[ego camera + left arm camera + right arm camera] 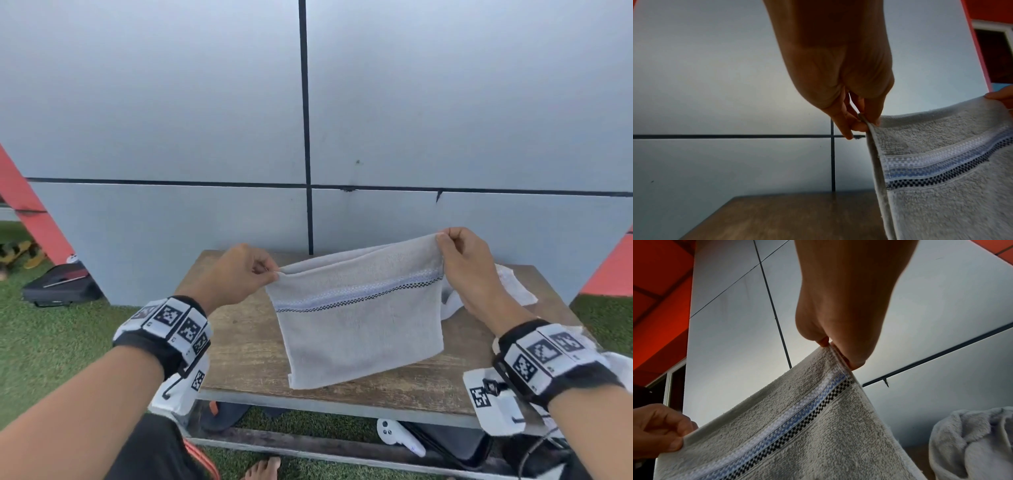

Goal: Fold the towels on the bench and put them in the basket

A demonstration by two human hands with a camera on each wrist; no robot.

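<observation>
The left hand (pixel 236 274) pinched the upper left corner of a grey towel (pixel 359 315) between thumb and fingertips, and the right hand (pixel 469 263) pinched the upper right corner likewise. The towel (a blue and black checked stripe ran across it) hung spread between them above the middle of the wooden bench (pixel 246 346), its lower edge near the bench's front edge. Another white towel (pixel 513 287) lay crumpled toward the bench's right rear corner.

wall (pixel 171 102): grey panels, dark seams | floor: green turf (pixel 51 342) | trim: red beams (pixel 30 212)
</observation>
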